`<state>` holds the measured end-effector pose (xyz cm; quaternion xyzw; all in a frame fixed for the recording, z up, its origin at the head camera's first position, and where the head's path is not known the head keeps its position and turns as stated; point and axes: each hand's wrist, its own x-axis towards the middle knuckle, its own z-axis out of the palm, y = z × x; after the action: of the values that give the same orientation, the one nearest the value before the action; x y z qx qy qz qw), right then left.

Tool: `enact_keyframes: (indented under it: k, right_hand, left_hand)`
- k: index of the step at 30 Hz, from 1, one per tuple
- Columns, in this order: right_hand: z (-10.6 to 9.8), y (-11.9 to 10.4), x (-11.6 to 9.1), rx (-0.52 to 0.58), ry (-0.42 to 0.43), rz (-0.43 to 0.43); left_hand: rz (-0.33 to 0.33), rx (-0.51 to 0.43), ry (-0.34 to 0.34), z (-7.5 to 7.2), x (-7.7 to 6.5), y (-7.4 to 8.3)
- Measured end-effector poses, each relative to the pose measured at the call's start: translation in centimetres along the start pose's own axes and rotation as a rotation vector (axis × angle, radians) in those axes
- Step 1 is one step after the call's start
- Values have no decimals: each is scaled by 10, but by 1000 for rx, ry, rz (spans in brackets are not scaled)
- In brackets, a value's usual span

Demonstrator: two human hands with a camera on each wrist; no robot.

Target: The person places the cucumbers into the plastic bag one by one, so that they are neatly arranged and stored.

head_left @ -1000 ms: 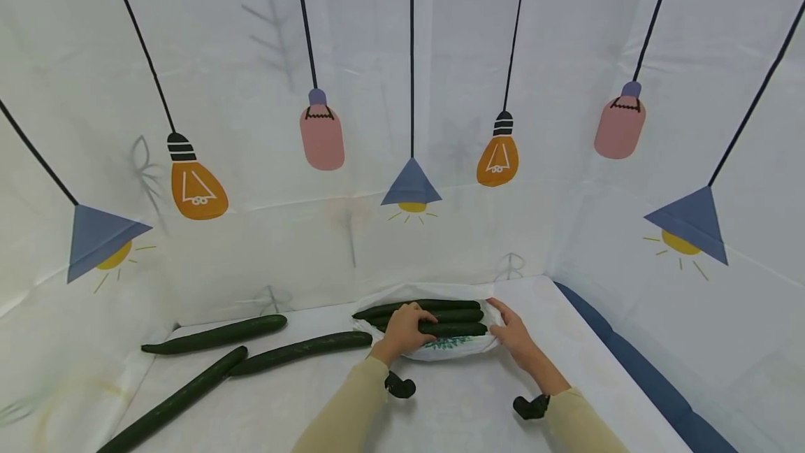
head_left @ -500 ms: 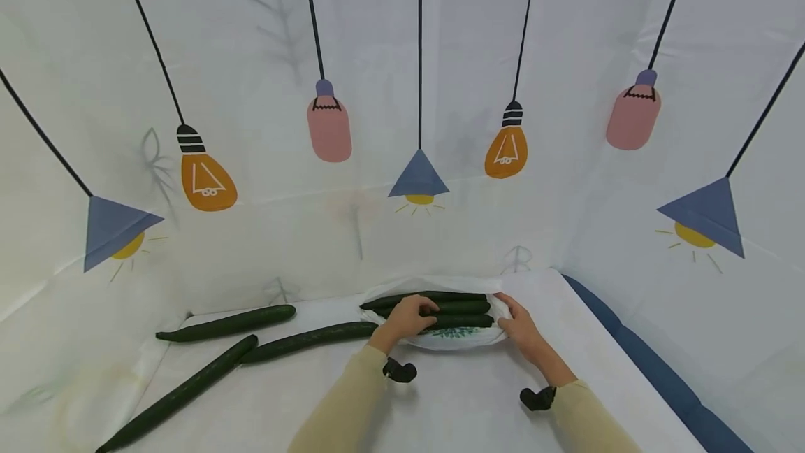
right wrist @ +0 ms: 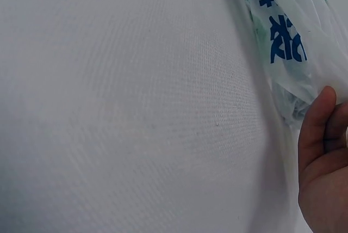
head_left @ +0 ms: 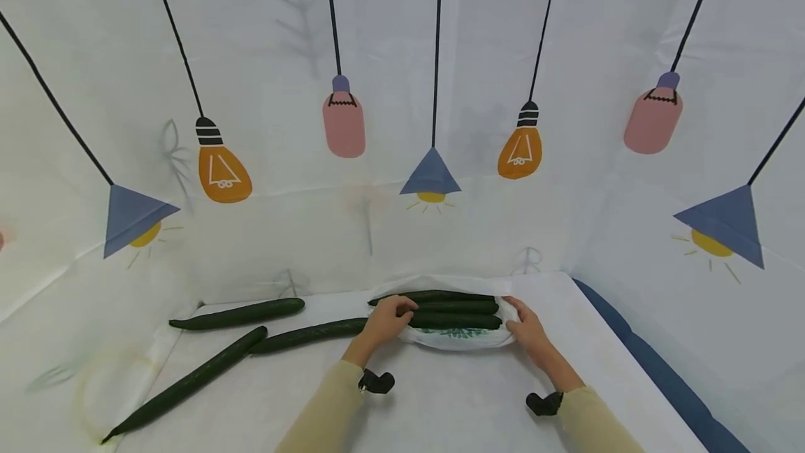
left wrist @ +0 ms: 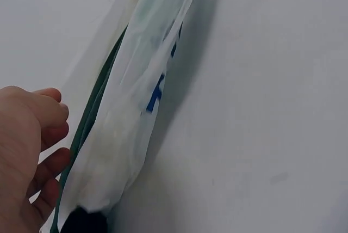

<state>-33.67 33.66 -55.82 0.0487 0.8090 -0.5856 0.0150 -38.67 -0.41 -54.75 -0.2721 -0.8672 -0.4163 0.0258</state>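
Three dark green cucumbers point(head_left: 459, 320) lie side by side in a white plastic bag point(head_left: 462, 341) with green print. At the bag's left part, my left hand point(head_left: 385, 320) hovers over the cucumbers with bent, loose fingers. The left wrist view shows nothing pinched by that left hand point(left wrist: 22, 140), its fingertips right by the bag's open edge. My right hand point(head_left: 533, 333) holds the bag's right end. Up close, the thumb of the right hand point(right wrist: 326, 167) lies against the film, beside blue lettering.
Three loose cucumbers lie to the left: one at the back point(head_left: 242, 313), one slanting toward the front point(head_left: 195, 377), and one point(head_left: 311, 335) reaching to my left wrist. The white table point(head_left: 453, 404) meets a sheet wall point(head_left: 283, 243) printed with lamps. Blue padding point(head_left: 660, 376) runs along the right.
My left hand has shifted left along the cucumbers and off their middle, exposing more of them. The right hand stays at the bag's right end. The whole view has shifted slightly.
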Motion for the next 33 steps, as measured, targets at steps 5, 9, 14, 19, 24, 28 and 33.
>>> enact_keyframes:
  k: [5,9,14,19,24,28,33]
  right_hand:
    - [-1,4,-3,6,3,7]
    - [-3,10,-2,-5,14,-12]
    - [-4,8,1,-25,14,-30]
    - [-2,3,1,-25,-3,-24]
    - [-2,0,2,-34,-15,-20]
    - [-2,1,2,-24,-21,-11]
    - [-3,2,0,-3,-38,-7]
  left_hand:
    - [34,2,73,-15,-19,-12]
    - [19,-23,96,-31,-36,-23]
    - [-44,-65,128,-57,-58,-37]
    - [-126,-60,182,-85,-91,-51]
    - [-186,-16,249,-108,-125,-63]
    - [-225,31,280,-124,-150,-70]
    - [-276,71,301,-143,-178,-79]
